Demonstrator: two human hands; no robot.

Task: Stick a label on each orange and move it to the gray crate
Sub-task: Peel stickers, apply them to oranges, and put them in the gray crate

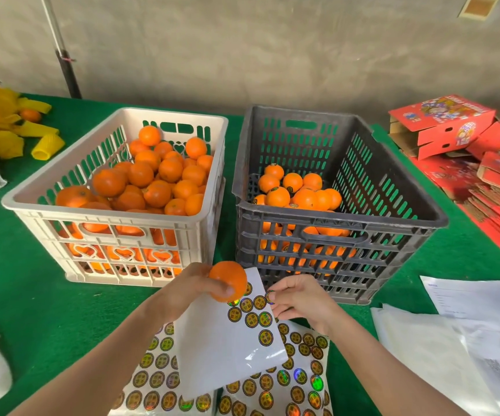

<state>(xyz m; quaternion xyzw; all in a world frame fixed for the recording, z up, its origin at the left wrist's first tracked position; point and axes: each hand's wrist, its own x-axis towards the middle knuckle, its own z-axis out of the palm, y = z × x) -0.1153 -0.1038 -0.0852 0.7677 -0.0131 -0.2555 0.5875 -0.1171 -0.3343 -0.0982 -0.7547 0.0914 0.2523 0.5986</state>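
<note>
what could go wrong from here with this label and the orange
1. The right hand pinches a label at the edge of the curled sticker sheet; the sheet may lift with it, or the label may fold onto itself.
2. The left hand holds the orange over the sheet; it might slip and roll across the green table.

Matt green felt on bench (32, 295). Dull moulded plastic: gray crate (392, 219) and, left of it, white crate (107, 213). Before gray crate, dimpled orange (227, 280) peel, glossy sheet (212, 349), holographic foil labels (252, 319). Right of gray crate, printed cardboard boxes (440, 121).
</note>
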